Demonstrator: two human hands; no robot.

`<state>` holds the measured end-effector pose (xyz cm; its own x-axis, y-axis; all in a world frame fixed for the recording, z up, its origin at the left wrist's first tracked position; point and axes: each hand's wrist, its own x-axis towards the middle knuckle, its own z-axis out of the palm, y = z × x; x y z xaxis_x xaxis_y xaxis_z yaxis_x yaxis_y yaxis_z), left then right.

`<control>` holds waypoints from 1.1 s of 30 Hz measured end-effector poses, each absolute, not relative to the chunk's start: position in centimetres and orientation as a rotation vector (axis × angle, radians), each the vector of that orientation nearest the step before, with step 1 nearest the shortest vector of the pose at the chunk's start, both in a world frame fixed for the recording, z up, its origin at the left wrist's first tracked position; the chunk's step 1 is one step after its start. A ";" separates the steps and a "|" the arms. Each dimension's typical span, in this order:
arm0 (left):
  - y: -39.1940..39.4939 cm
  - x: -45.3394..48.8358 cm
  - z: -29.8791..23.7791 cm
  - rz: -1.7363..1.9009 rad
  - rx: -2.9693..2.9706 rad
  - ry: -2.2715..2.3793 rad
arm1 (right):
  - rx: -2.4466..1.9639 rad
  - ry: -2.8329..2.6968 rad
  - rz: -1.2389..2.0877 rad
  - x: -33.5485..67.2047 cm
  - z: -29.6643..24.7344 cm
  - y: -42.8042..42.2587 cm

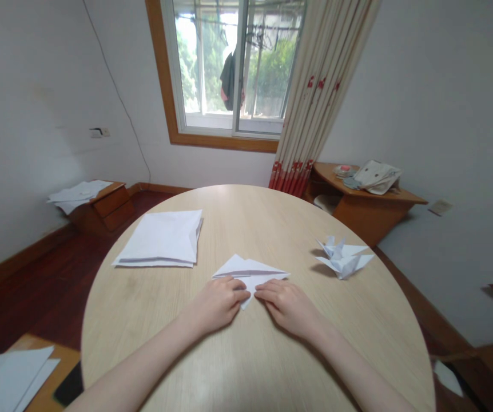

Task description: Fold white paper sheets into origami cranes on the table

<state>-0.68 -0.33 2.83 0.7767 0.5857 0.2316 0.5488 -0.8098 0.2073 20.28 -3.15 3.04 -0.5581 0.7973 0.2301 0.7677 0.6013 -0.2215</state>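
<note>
Working beside a stack of white paper [158, 239], I'm resting my open left hand [216, 305] against a folded paper sheet [246, 273] lying flat on the round wooden table [152, 355]. My right hand [289, 309] is open too, neither gripping. The sheet is light and crisp, creasing easily, so its folded edge seems the place to hold. A paper crane [343, 257] is sitting further right.

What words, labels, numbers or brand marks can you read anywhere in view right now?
None are readable: no text shows on the folded white paper, the stack of white paper or the paper origami figure. The cloth bag on the wooden side table has small dark marks, too small to tell whether they are text.
</note>
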 end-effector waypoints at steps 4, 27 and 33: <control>-0.3 -0.7 2.6 0.467 2.801 0.884 | -1.296 -2.469 0.203 20.3 3.3 -3.2; -0.3 0.2 1.3 0.916 2.596 1.045 | -1.294 -2.293 0.061 19.3 2.6 -3.1; -0.4 0.4 0.0 0.799 2.592 1.084 | -1.372 -2.268 0.145 19.4 1.5 -2.7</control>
<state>0.44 -0.42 0.00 0.5800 0.7105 0.3985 0.5910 -0.7036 0.3945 19.44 -2.75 1.46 -0.3806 0.8573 0.3467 0.8060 0.4913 -0.3300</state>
